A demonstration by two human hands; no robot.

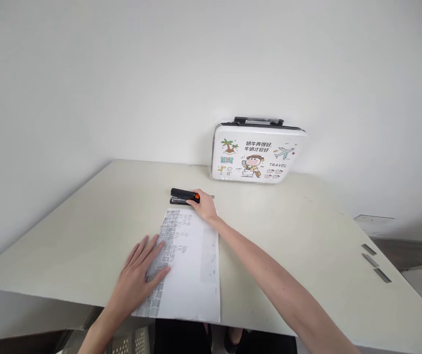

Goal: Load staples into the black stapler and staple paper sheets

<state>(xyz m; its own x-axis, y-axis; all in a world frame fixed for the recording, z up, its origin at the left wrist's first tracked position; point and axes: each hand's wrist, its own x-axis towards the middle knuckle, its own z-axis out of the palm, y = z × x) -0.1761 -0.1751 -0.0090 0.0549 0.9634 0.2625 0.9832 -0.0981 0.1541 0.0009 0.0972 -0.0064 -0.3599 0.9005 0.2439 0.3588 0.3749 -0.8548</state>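
A black stapler (183, 195) with an orange part at its right end lies just beyond the top edge of a printed sheet of paper (192, 275). My right hand (204, 204) grips the stapler's right end between thumb and fingers. Flat on the sheet's left side rests my left hand (140, 268), its fingers spread over the grey patterned strip. The sheet carries small print near its top, and its bottom edge reaches the table's near edge. Whether more sheets lie beneath it I cannot tell.
A white case (257, 155) with cartoon pictures and a black handle stands against the wall at the back of the pale table (85, 236). Several grey metal-looking strips (371, 260) lie or are set near the right edge.
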